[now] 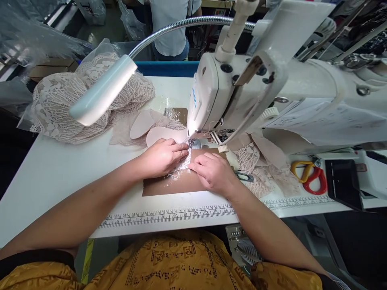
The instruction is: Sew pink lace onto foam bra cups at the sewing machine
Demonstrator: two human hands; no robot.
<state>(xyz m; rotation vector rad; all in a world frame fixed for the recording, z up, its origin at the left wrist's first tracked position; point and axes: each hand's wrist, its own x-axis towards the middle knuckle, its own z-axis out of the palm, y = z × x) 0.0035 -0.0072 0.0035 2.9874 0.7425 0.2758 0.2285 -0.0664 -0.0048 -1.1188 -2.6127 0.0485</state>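
Pale pink lace fabric [183, 164] lies under the needle area of a white sewing machine [208, 96]. My left hand [165, 157] presses on the lace, its fingertips close to the presser foot, with fingers together and laid out. My right hand [213, 171] pinches the near edge of the lace, thumb and fingers closed. Beneath both hands is a brown taped sheet [169, 185] on the machine bed. A smooth pale pink cup piece [163, 135] reaches from the left toward the needle, beside another cup piece [142, 124].
A large heap of lace [69, 104] sits at the back left under a lamp [104, 90]. Right of the machine lie more lace pieces [256, 169], small thread snips [244, 176] and red-and-yellow-handled scissors [311, 177]. A ruler strip [169, 215] runs along the front edge. Another person [171, 28] is behind.
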